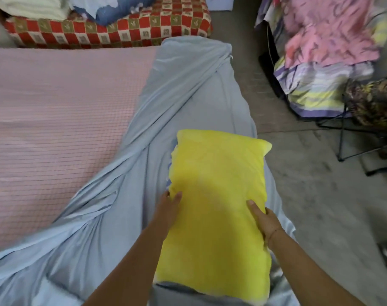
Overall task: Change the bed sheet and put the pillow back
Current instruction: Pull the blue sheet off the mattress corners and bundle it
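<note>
Mattress (pixel 55 107), half bare, carries a rumpled blue sheet (pixel 188 96) toward 3 o'clock, and over it the yellow pillow (pixel 217 195) runs from 6 to 12 o'clock, its long edges clasped by the left hand (pixel 168 208) at 9 and the right hand (pixel 265 221) at 3, thumbs on top, arms outstretched.

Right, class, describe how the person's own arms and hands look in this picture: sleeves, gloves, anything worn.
No sleeves show: both arms are bare as far as the frame's lower edge. The left hand and the right hand wear no gloves. A thin band, like a thread bracelet, circles the right wrist. No ring or watch can be seen.
</note>
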A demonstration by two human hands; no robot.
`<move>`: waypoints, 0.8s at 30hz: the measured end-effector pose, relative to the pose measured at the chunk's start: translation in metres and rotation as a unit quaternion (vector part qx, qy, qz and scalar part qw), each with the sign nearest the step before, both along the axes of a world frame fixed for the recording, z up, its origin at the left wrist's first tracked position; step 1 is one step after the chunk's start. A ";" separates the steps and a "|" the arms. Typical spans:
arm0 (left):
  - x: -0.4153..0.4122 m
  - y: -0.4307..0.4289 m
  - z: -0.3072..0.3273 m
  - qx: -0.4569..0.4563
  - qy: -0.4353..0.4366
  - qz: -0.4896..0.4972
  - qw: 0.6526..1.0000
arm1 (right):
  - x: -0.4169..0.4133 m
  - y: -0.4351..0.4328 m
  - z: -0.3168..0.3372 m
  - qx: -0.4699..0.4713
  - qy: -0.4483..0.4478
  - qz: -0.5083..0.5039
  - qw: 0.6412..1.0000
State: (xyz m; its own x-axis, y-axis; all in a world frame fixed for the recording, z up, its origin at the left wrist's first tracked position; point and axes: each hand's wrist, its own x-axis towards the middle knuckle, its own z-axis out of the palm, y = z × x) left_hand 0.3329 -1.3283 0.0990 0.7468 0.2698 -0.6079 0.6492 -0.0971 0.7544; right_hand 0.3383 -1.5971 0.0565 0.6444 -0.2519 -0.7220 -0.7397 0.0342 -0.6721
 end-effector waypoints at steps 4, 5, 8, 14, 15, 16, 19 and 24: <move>0.020 0.005 -0.011 -0.023 0.021 -0.024 0.999 | 0.010 -0.003 -0.007 0.008 -0.016 0.019 1.000; 0.023 0.005 -0.008 -0.033 0.019 -0.031 0.999 | 0.014 -0.003 -0.007 0.006 -0.021 0.022 1.000; 0.035 0.009 -0.014 -0.054 0.016 -0.041 0.998 | 0.023 0.003 -0.008 0.006 -0.037 0.016 0.999; 0.054 0.011 -0.023 -0.046 0.054 -0.049 0.996 | 0.045 0.020 -0.003 0.025 -0.108 0.030 0.993; 0.055 0.013 -0.023 -0.053 0.054 -0.051 0.996 | 0.049 0.024 0.003 0.031 -0.123 0.039 0.991; 0.056 0.014 -0.026 -0.065 0.055 -0.044 0.995 | 0.052 0.026 0.008 0.038 -0.136 0.047 0.989; 0.058 0.017 -0.013 -0.105 0.053 -0.027 0.993 | 0.058 0.034 0.026 0.066 -0.167 0.056 0.982; 0.062 0.038 0.019 -0.179 0.042 -0.009 0.983 | 0.060 0.049 0.055 0.139 -0.192 0.055 0.970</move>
State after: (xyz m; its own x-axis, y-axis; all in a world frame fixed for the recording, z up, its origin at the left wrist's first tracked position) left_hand 0.3944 -1.2907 0.1182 0.6929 0.0153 -0.7209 0.7110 0.1522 0.6866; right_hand 0.3985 -1.5485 0.1117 0.8913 0.0037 -0.4534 -0.4458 0.1896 -0.8748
